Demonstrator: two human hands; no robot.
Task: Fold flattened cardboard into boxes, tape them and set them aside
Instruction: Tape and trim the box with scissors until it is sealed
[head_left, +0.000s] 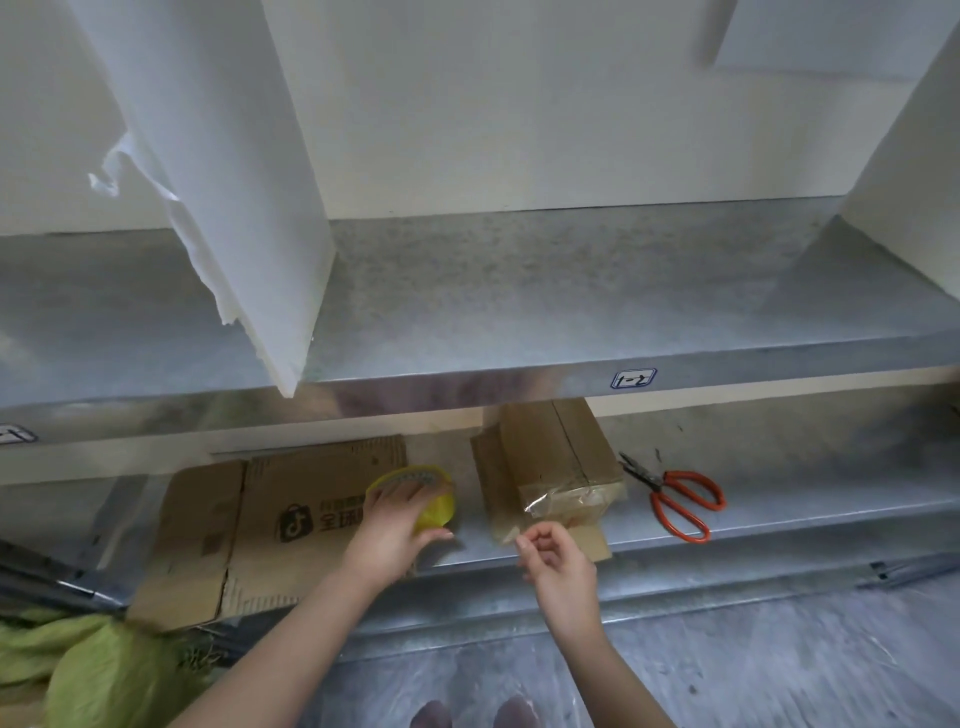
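A brown cardboard box (558, 467), crinkled glossy tape across its end, lies on the galvanised shelf (779, 499). The left hand (389, 535) has its grip round a yellow tape roll (434, 501); the right hand (558, 566) pinches the tape end (511, 535).

Left hand (388, 525) grips yellow tape roll (423, 496); right hand (558, 564) pinches tape end (510, 535).

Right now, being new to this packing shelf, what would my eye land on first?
The yellow tape roll gripped by the left hand, at the right edge of the flattened cardboard. Right of it stands a taped box, the right hand pinching a tape end before it; orange scissors lie farther right.
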